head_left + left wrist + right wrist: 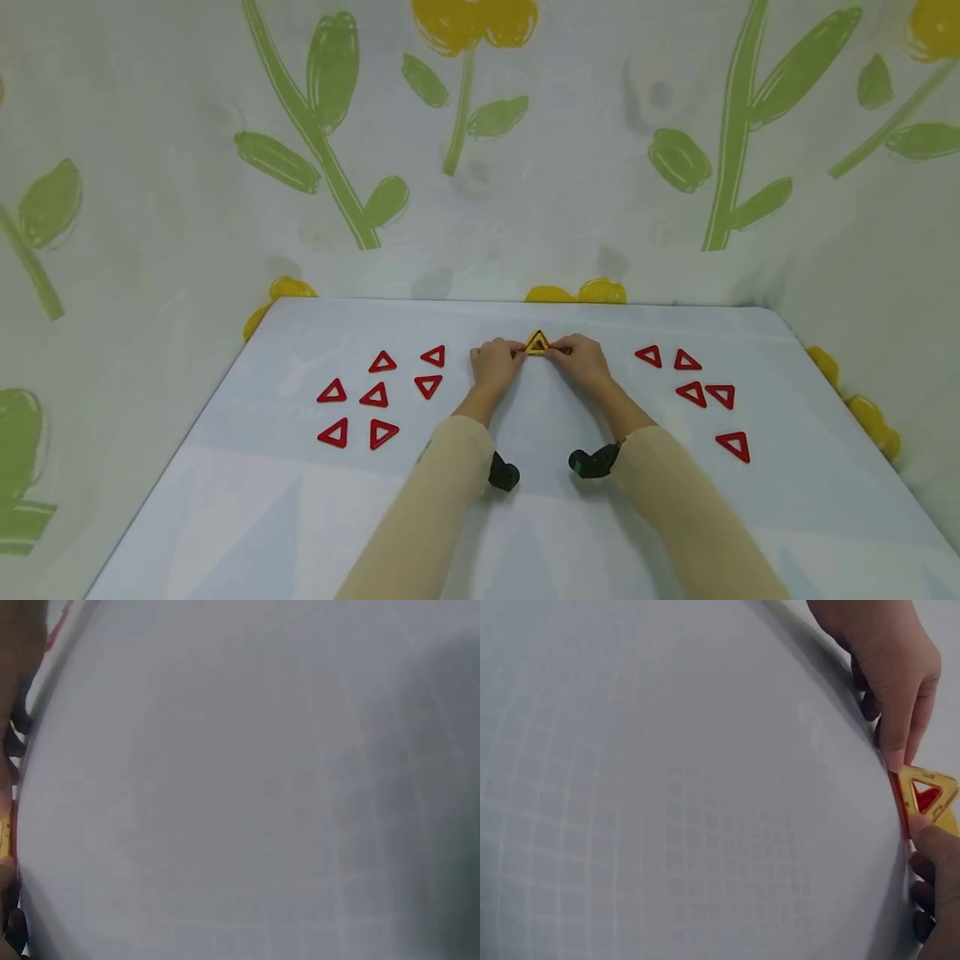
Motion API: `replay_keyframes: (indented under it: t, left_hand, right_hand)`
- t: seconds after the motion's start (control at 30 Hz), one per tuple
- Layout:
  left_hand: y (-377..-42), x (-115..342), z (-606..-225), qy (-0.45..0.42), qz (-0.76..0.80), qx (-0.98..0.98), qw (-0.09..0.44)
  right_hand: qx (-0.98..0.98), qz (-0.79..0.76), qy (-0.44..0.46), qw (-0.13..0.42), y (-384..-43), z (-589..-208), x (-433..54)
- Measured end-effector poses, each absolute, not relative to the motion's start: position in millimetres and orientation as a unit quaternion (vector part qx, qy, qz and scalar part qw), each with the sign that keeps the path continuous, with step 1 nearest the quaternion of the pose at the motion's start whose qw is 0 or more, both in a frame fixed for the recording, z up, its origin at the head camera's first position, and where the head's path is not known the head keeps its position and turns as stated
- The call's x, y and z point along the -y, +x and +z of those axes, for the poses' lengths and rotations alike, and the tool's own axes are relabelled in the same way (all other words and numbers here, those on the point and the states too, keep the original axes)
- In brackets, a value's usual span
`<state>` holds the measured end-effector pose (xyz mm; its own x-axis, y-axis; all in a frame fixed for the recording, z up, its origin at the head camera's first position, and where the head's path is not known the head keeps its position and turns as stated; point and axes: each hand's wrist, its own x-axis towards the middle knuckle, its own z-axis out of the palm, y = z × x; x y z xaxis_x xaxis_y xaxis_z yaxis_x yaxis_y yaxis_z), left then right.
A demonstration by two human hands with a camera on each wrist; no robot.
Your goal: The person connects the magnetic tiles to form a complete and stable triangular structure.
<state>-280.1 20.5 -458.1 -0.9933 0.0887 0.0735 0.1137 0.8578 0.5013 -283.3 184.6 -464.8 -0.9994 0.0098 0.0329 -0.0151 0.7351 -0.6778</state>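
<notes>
Near the far edge of the table, a yellow magnetic triangle tile (537, 342) stands with its point up between both hands. My left hand (497, 364) pinches its left corner, and my right hand (582, 362) pinches its right corner. In the right wrist view, the yellow tile (907, 787) has a red piece (928, 799) showing through its opening, and red runs along its lower edge. How the red and yellow parts join cannot be made out. The left wrist view catches only a sliver of the yellow tile (5, 834) at its left border.
Several red triangle tiles (332, 391) lie flat to the left of the hands. More red triangle tiles (692, 393) lie scattered to the right. A pale table (247, 533) carries them all. Behind it hangs a white backdrop (555, 217) printed with leaves and yellow flowers.
</notes>
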Motion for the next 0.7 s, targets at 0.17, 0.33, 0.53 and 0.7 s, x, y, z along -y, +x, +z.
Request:
replay_keyframes:
  t: [0.17, 0.33, 0.53, 0.7]
  left_hand:
    - [-280.7, -22.8, -457.7, -0.049, -0.261, 0.964, 0.024]
    - [-279.9, -20.1, -460.6, -0.059, -0.276, 0.959, 0.019]
    - [-271.6, -12.4, -466.4, -0.069, -0.304, 0.95, 0.015]
    - [-264.3, -6.5, -465.1, -0.082, -0.303, 0.949, 0.027]
  right_hand:
    - [0.918, 0.394, -0.017, 0.033, -286.3, -469.2, -184.1]
    - [0.913, 0.405, -0.016, 0.048, -280.9, -471.2, -182.4]
    - [0.913, 0.407, -0.004, 0.04, -273.0, -473.7, -187.3]
    - [0.924, 0.378, 0.017, 0.048, -269.8, -474.6, -200.5]
